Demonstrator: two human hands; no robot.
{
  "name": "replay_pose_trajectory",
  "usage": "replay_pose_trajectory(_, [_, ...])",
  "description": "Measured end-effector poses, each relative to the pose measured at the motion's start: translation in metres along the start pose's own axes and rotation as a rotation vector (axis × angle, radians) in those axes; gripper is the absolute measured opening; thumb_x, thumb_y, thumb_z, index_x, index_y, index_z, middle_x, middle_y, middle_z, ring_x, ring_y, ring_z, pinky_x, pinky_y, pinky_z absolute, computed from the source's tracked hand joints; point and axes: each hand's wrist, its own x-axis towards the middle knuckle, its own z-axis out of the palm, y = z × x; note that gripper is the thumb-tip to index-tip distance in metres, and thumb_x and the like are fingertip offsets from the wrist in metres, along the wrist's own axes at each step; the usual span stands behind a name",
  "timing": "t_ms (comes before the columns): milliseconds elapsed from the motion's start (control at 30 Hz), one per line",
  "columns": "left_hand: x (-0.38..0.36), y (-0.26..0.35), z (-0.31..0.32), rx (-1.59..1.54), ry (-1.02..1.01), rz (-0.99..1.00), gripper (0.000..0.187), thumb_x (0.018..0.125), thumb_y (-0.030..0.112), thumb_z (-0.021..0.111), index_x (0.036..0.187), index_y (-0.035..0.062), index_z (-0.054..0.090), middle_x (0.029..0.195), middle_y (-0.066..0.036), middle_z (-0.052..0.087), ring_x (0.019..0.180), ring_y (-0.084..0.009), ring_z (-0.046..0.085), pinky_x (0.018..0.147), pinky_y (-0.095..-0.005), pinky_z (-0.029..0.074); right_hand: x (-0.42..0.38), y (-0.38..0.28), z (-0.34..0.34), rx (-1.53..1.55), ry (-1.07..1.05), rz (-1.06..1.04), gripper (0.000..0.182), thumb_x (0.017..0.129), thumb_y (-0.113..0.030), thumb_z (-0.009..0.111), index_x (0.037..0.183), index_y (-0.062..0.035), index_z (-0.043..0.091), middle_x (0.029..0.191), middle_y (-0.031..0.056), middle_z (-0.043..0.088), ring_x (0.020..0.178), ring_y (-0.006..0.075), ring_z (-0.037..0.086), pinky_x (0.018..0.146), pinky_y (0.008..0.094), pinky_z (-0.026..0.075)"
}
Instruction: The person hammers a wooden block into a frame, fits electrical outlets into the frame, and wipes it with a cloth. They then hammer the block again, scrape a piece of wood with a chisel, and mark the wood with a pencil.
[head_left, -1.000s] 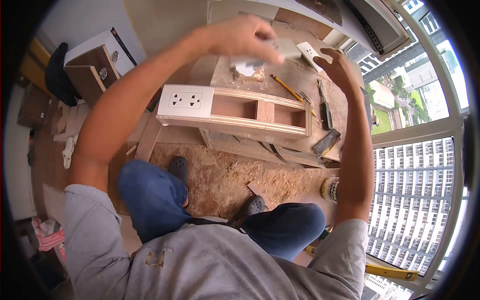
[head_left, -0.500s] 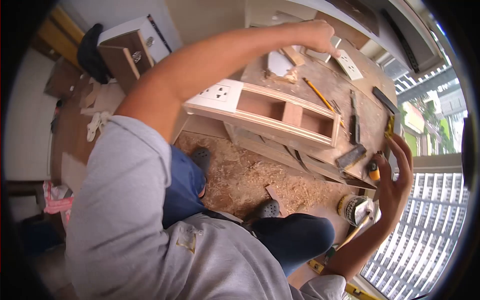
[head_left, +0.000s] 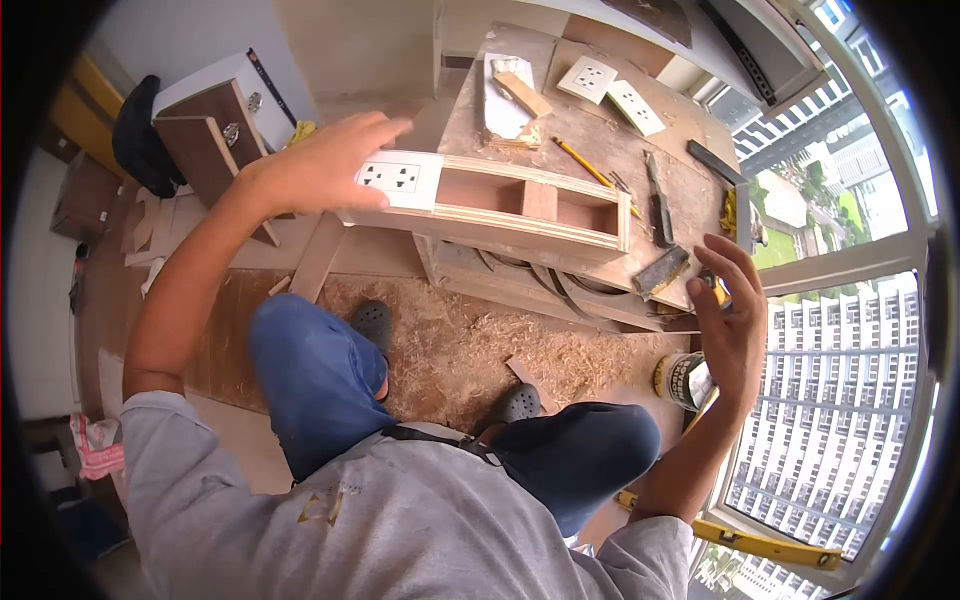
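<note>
My left hand (head_left: 315, 170) is at the left end of a long wooden box frame (head_left: 540, 235), fingers spread. Its thumb overlaps the edge of a white socket plate (head_left: 403, 180) set in the frame; whether it touches cannot be made out. The rest of the frame shows open compartments. On the right, my right hand (head_left: 735, 320) is raised with fingers curved and apart, holding nothing visible. Behind those fingers a black-and-yellow object is partly hidden. Close by lies a dark-headed hammer-like tool (head_left: 662, 270).
Two more socket plates, one squarish (head_left: 587, 79) and one long (head_left: 636, 108), lie on the worktable (head_left: 590, 150). A pencil (head_left: 582, 160), a chisel-like tool (head_left: 659, 205) and wood scraps (head_left: 523, 93) lie nearby. Shavings cover the floor; a paint can (head_left: 682, 380) and spirit level (head_left: 765, 545) are at right.
My left hand has moved from the loose socket plates at the back to the frame's left end. My right hand stays raised with fingers apart. The whole view has shifted.
</note>
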Motion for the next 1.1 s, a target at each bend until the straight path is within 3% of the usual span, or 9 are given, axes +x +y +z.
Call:
replay_pose_trajectory(133, [0.014,-0.005,-0.01,0.086,-0.206,0.053,0.068,0.078,0.025,0.08,0.136,-0.0058,0.062,0.128,-0.016,0.058,0.123,-0.0319,0.056,0.107,-0.0405,0.046,-0.003,-0.019,0.006,0.051,-0.054,-0.023,0.031,0.092,-0.007,0.075,0.122,-0.0015,0.073,0.135,0.0168,0.068,0.123,0.0346,0.067,0.104,0.0406,0.052])
replay_pose_trajectory(367, [0.017,-0.013,-0.009,0.064,-0.156,0.03,0.072,0.066,0.027,0.087,0.126,-0.0062,0.068,0.119,-0.015,0.061,0.117,-0.034,0.059,0.106,-0.0408,0.047,0.009,-0.023,0.018,0.044,-0.115,-0.086,0.03,0.093,-0.012,0.075,0.122,-0.0014,0.073,0.135,0.0183,0.067,0.122,0.0396,0.066,0.103,0.0443,0.052])
replay_pose_trajectory(567, [0.022,-0.004,-0.012,0.066,-0.192,0.002,0.066,0.07,0.027,0.087,0.123,-0.0062,0.067,0.115,-0.017,0.061,0.113,-0.0352,0.059,0.1,-0.0422,0.048,0.015,-0.022,0.026,0.062,-0.11,-0.103,0.028,0.094,-0.015,0.075,0.119,-0.0016,0.074,0.133,0.0191,0.067,0.12,0.0411,0.066,0.102,0.0455,0.053])
replay_pose_trajectory(700, [0.027,-0.006,-0.01,0.221,-0.159,0.157,0.063,0.065,0.029,0.084,0.115,-0.004,0.064,0.112,-0.02,0.061,0.11,-0.0392,0.059,0.1,-0.0447,0.048,0.017,-0.016,0.032,0.063,-0.083,-0.204,0.027,0.094,-0.016,0.075,0.117,-0.0014,0.073,0.128,0.0215,0.067,0.118,0.0419,0.065,0.102,0.0481,0.052])
replay_pose_trajectory(767, [0.031,-0.01,-0.007,0.252,-0.136,0.254,0.058,0.067,0.03,0.082,0.112,-0.0022,0.065,0.109,-0.02,0.062,0.106,-0.0399,0.06,0.096,-0.0454,0.05,0.012,-0.01,0.029,0.044,-0.079,-0.229,0.029,0.095,-0.014,0.075,0.122,-0.0027,0.073,0.134,0.0194,0.067,0.121,0.0398,0.066,0.101,0.0448,0.054])
replay_pose_trajectory(933, [0.032,-0.005,-0.016,0.25,-0.178,0.274,0.057,0.067,0.027,0.081,0.112,-0.0029,0.064,0.109,-0.022,0.062,0.104,-0.0418,0.06,0.096,-0.0461,0.05,-0.001,0.009,0.016,0.077,-0.079,-0.166,0.03,0.097,-0.015,0.075,0.124,-0.0027,0.072,0.135,0.0184,0.066,0.119,0.0374,0.068,0.098,0.0439,0.055])
replay_pose_trajectory(1033, [0.037,-0.006,-0.03,0.202,-0.164,0.274,0.06,0.068,0.026,0.079,0.118,-0.0026,0.064,0.112,-0.019,0.063,0.104,-0.0363,0.063,0.096,-0.0418,0.051,-0.003,0.036,-0.007,0.085,-0.015,-0.093,0.029,0.097,-0.014,0.076,0.124,-0.0034,0.073,0.133,0.0155,0.068,0.12,0.033,0.068,0.097,0.0409,0.056])
replay_pose_trajectory(1067, [0.036,-0.002,-0.035,0.054,-0.099,0.178,0.062,0.069,0.025,0.079,0.122,-0.0019,0.064,0.113,-0.017,0.064,0.106,-0.0314,0.063,0.097,-0.0396,0.051,0.002,0.053,-0.024,0.035,0.021,-0.04,0.028,0.098,-0.015,0.074,0.124,-0.0038,0.073,0.134,0.0146,0.069,0.122,0.0298,0.068,0.098,0.0405,0.056])
replay_pose_trajectory(1100, [0.037,0.001,-0.037,-0.09,-0.036,0.081,0.064,0.069,0.024,0.079,0.126,-0.0012,0.063,0.114,-0.016,0.064,0.107,-0.0264,0.063,0.098,-0.0373,0.051,0.009,0.08,-0.035,0.039,0.098,0.027,0.029,0.099,-0.021,0.073,0.122,-0.0041,0.075,0.131,0.0155,0.07,0.116,0.0319,0.07,0.099,0.0418,0.054])
